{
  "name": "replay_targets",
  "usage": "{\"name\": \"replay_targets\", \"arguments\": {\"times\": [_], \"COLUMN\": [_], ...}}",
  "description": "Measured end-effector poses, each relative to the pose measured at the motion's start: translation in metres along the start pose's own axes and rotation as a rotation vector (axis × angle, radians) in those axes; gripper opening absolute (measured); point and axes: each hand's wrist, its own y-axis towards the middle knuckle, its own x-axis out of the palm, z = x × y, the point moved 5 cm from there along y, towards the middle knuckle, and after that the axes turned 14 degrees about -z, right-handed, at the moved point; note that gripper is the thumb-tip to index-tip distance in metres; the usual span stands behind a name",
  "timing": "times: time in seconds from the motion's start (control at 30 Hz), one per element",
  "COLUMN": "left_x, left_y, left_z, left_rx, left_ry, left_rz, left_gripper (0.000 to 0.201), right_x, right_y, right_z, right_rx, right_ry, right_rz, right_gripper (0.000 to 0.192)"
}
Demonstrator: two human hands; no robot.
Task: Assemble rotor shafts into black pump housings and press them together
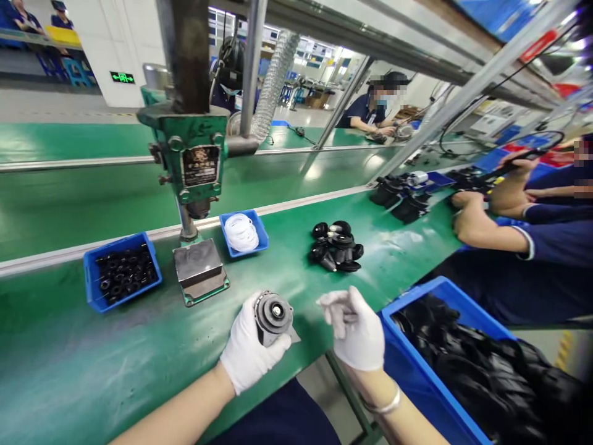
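My left hand (pixel 252 346), in a white glove, is wrapped around a round dark grey housing (pixel 274 313) with stepped rings and a small pale centre. The part is held over the near edge of the green bench, its ringed face up. To the right of it, my right hand (pixel 354 330), also gloved, hovers with loosely bent fingers apart and nothing visible in them. Beyond the hands lies a cluster of black round parts (pixel 340 247) on the bench. A blue bin (pixel 430 386) full of black parts stands beside my right hand.
A green press (pixel 185 154) stands behind a metal block (pixel 198 262). Left of the block is a blue tray (pixel 92 278) of small black rings; right of it, a blue tray (pixel 259 235) holds white rings (pixel 241 232). People work at the right and across the bench.
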Motion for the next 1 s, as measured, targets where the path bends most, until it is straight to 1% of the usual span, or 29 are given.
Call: {"name": "replay_targets", "arguments": {"times": [0.03, 0.13, 0.17, 0.2, 0.23, 0.3, 0.33, 0.37, 0.4, 0.43, 0.5, 0.53, 0.57, 0.6, 0.67, 0.77, 0.87, 0.93, 1.0], "left_x": [0.000, 0.000, 0.001, 0.001, 0.002, 0.002, 0.002, 0.002, 0.002, 0.002, 0.002, 0.001, -0.001, -0.002, -0.007, -0.014, -0.018, -0.019, -0.020], "left_y": [0.000, 0.000, 0.000, 0.000, -0.001, -0.002, -0.002, -0.003, -0.003, -0.004, -0.004, -0.005, -0.005, -0.005, -0.006, -0.003, 0.000, 0.003, 0.004], "left_z": [0.000, 0.001, 0.000, 0.000, -0.001, -0.004, -0.005, -0.005, -0.006, -0.006, -0.005, -0.004, -0.003, -0.003, -0.002, -0.003, 0.000, 0.003, 0.006], "left_rx": [-0.002, 0.005, 0.012, 0.014, 0.012, 0.002, -0.006, -0.013, -0.020, -0.029, -0.047, -0.055, -0.064, -0.077, -0.099, -0.104, -0.091, -0.102, -0.136], "left_ry": [0.011, 0.003, 0.003, 0.013, 0.033, 0.082, 0.098, 0.105, 0.104, 0.100, 0.088, 0.085, 0.084, 0.084, 0.072, 0.048, 0.047, 0.040, 0.035], "left_rz": [-0.001, 0.002, -0.002, -0.009, -0.013, -0.015, -0.010, 0.000, 0.008, 0.013, 0.015, 0.012, 0.010, 0.013, 0.031, 0.064, 0.078, 0.060, 0.042], "left_gripper": [0.077, 0.076, 0.076, 0.076, 0.076, 0.077, 0.078, 0.078, 0.078, 0.079, 0.080, 0.081, 0.082, 0.083, 0.083, 0.084, 0.083, 0.083, 0.085], "right_x": [0.007, 0.033, 0.036, 0.033, 0.025, 0.001, -0.008, -0.014, -0.016, -0.014, 0.001, 0.012, 0.023, 0.035, 0.057, 0.088, 0.109, 0.114, 0.114], "right_y": [0.004, 0.014, 0.013, 0.011, 0.008, 0.002, 0.001, 0.004, 0.011, 0.021, 0.051, 0.069, 0.089, 0.109, 0.147, 0.191, 0.215, 0.222, 0.225], "right_z": [-0.001, -0.008, -0.010, -0.011, -0.011, -0.009, -0.008, -0.007, -0.008, -0.010, -0.017, -0.021, -0.025, -0.028, -0.033, -0.040, -0.044, -0.047, -0.049], "right_rx": [-0.007, -0.046, -0.057, -0.062, -0.066, -0.053, -0.036, -0.020, -0.016, -0.027, -0.102, -0.156, -0.209, -0.254, -0.324, -0.407, -0.454, -0.475, -0.491], "right_ry": [0.017, -0.002, -0.002, 0.017, 0.058, 0.168, 0.195, 0.165, 0.054, -0.109, -0.472, -0.615, -0.710, -0.762, -0.849, -1.000, -1.106, -1.139, -1.144], "right_rz": [-0.015, -0.221, -0.255, -0.244, -0.189, -0.026, 0.026, 0.045, 0.022, -0.020, -0.127, -0.176, -0.215, -0.249, -0.328, -0.484, -0.634, -0.703, -0.739], "right_gripper": [0.050, 0.046, 0.042, 0.036, 0.036, 0.053, 0.057, 0.058, 0.055, 0.051, 0.039, 0.033, 0.028, 0.026, 0.026, 0.028, 0.017, 0.011, 0.009]}}
